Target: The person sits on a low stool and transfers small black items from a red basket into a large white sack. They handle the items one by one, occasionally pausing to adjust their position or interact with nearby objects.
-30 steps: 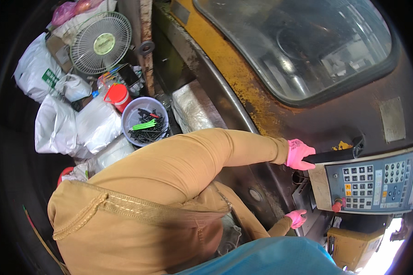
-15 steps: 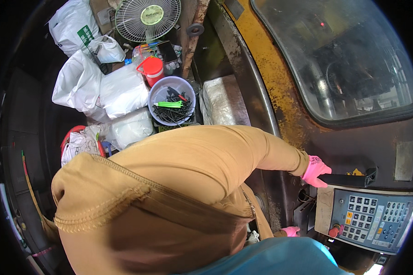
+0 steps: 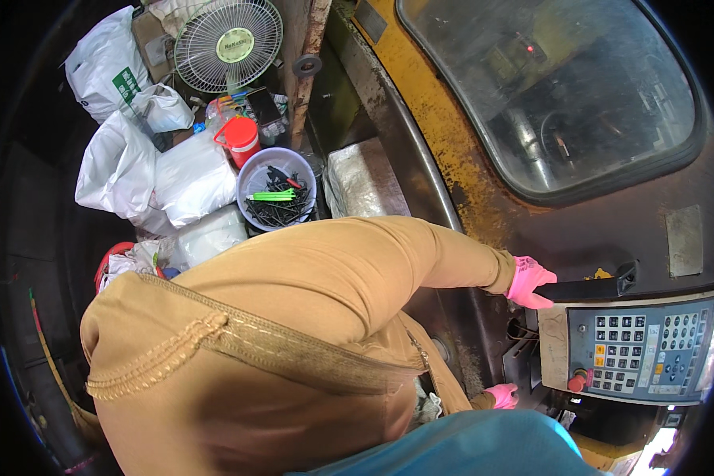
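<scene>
My left hand [image 3: 530, 282], in a pink glove, is at the near end of a long dark door handle [image 3: 587, 290]. Its fingers and thumb close round the bar from above and below. Lower down, my right hand [image 3: 502, 395], also pink-gloved, is partly hidden behind my clothing. The fingers that show are curled; what they hold, if anything, is hidden. A tan sleeve [image 3: 349, 278] covers my left arm. Just beyond the hands is a grey control panel [image 3: 646, 353] with rows of keys and a red push button [image 3: 577, 381].
A worn yellow machine door [image 3: 444, 119] with a large window [image 3: 563, 103] rises above the handle. At upper left are a fan [image 3: 234, 46], white plastic bags [image 3: 115, 163], a red jug [image 3: 239, 141], and a pale purple basin [image 3: 250, 178] of black strips. A wrapped block [image 3: 365, 178] lies beside it.
The whole view has shifted, so the fan and basin sit lower and farther left, and the panel higher and farther left. My left hand stays on the handle; my right has barely moved.
</scene>
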Demonstrator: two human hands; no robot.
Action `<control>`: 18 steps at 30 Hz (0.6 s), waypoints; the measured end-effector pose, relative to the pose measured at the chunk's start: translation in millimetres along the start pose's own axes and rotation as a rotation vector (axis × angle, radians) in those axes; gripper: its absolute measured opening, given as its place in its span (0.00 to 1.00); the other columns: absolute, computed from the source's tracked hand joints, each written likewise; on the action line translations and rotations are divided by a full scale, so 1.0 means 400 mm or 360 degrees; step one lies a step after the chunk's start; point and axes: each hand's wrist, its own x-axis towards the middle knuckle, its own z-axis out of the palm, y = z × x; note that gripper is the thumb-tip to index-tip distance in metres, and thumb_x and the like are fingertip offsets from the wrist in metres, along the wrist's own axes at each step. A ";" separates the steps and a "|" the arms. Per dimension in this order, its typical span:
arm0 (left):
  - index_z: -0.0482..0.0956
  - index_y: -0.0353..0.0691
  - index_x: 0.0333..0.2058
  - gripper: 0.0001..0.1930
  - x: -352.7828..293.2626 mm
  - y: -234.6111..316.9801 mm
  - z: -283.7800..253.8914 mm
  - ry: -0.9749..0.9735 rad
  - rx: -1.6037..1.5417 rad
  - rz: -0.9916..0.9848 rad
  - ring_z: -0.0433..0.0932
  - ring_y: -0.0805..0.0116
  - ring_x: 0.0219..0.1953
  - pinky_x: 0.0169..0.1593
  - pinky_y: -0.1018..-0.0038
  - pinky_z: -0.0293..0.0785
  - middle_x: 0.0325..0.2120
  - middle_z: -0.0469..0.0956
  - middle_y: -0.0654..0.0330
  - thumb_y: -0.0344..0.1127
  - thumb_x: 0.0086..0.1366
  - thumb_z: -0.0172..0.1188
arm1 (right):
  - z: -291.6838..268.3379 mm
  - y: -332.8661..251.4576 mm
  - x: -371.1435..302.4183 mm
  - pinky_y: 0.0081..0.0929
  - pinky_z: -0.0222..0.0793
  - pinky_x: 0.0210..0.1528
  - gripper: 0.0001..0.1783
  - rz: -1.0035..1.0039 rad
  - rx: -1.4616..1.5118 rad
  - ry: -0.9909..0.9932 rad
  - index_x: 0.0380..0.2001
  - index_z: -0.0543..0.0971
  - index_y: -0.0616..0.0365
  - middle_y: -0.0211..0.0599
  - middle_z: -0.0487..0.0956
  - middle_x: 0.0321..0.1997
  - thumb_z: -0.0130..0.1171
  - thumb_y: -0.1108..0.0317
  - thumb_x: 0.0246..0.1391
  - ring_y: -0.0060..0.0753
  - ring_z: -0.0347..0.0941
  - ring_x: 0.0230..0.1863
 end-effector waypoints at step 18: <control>0.80 0.36 0.42 0.26 0.001 -0.045 0.035 0.0195 -0.0052 0.0136 0.81 0.45 0.29 0.33 0.57 0.74 0.22 0.79 0.48 0.56 0.59 0.64 | -0.008 -0.014 -0.011 0.45 0.51 0.72 0.30 0.0024 0.0046 -0.0058 0.58 0.79 0.43 0.30 0.74 0.66 0.51 0.39 0.60 0.38 0.63 0.70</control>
